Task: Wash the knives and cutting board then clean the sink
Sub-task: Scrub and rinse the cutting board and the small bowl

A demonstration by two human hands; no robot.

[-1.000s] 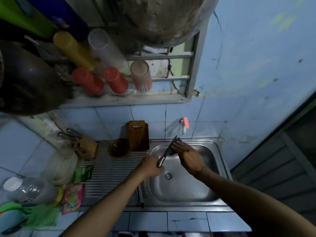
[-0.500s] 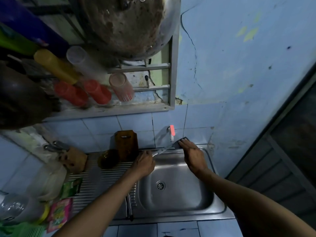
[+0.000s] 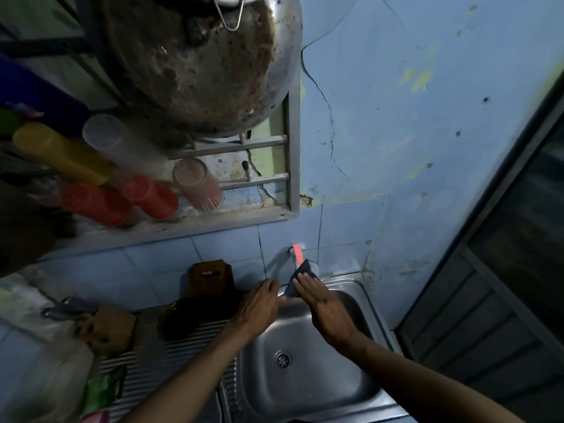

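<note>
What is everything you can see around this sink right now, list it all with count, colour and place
sink: one, steel, lower centre
tap: one, pink lever, on the tiled wall above the sink
knife: one, blurred blade, rising from the left hand near the tap
scouring pad: one, dark, against the knife under the right fingers
cutting board: one, brown wood, upright against the wall left of the sink
knife block: one, wooden, far left on the drainboard
cups: several, red, yellow and clear, on the window ledge
pot: one, stained metal, hanging above
left hand: grips the knife
right hand: presses the pad
</note>
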